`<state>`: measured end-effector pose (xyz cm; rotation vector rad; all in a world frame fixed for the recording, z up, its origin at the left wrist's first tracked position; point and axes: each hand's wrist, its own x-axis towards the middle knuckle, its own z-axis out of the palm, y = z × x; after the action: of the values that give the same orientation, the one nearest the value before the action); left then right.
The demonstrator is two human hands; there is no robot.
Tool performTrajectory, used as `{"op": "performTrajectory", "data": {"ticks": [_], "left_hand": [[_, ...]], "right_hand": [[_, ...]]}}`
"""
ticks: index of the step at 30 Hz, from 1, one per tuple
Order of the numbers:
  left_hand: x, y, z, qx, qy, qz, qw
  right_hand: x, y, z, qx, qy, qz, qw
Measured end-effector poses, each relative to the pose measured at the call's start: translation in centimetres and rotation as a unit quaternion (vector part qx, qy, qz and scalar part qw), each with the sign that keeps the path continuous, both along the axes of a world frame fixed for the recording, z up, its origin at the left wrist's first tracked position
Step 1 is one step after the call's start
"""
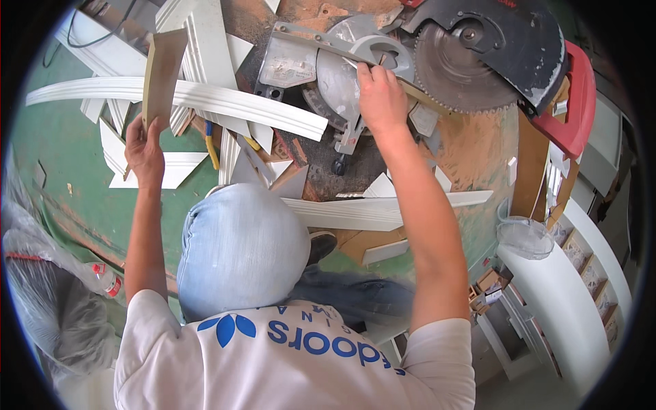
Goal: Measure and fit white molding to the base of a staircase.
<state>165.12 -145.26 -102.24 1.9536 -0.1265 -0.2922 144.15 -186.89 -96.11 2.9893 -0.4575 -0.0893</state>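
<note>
My left hand [143,147] grips a short, flat beige piece of moulding [162,75] and holds it upright above a pile of offcuts. My right hand [380,96] reaches forward onto the grey metal base of a mitre saw [321,65], fingers closed around a thin white piece near the turntable handle. The saw's toothed blade [454,75] is raised behind my right hand under a black guard with a red housing. I squat on the floor with one knee in light blue jeans [239,246] between my arms.
Long white mouldings [205,99] and several white triangular offcuts lie around the saw on a green, sawdust-covered floor [61,150]. A white curved shelf unit [574,287] stands at the right. A plastic bottle [106,279] and clear plastic sheeting lie at the left.
</note>
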Motion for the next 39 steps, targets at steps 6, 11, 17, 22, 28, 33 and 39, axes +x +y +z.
{"op": "performTrajectory", "data": {"ticks": [6, 11, 17, 22, 28, 33, 39], "left_hand": [[0.7, 3.9, -0.6, 0.1, -0.03, 0.026, 0.994], [0.9, 4.2, -2.2, 0.058, -0.007, 0.063, 0.996], [1.5, 5.8, -2.3, 0.085, -0.035, 0.054, 0.994], [2.1, 7.1, -2.4, 0.114, -0.031, 0.067, 0.991], [2.1, 10.1, -2.7, 0.124, -0.012, 0.058, 0.991], [1.8, 8.9, -2.5, 0.1, 0.018, 0.063, 0.993], [1.8, 10.2, -4.5, 0.043, 0.039, 0.075, 0.995]], "right_hand": [[0.3, -0.4, 0.7, 0.059, 0.007, 0.002, 0.998], [0.1, -0.1, 1.0, 0.1, 0.029, 0.011, 0.994], [-1.3, 1.1, 1.5, 0.115, 0.055, 0.003, 0.992], [-2.6, 2.4, 2.3, 0.134, 0.089, -0.011, 0.987], [-3.0, 1.0, 2.9, 0.18, 0.022, -0.144, 0.973], [-1.9, -0.2, 1.9, 0.111, 0.034, -0.117, 0.986], [-4.3, 3.8, 2.5, 0.169, 0.117, -0.081, 0.975]]}}
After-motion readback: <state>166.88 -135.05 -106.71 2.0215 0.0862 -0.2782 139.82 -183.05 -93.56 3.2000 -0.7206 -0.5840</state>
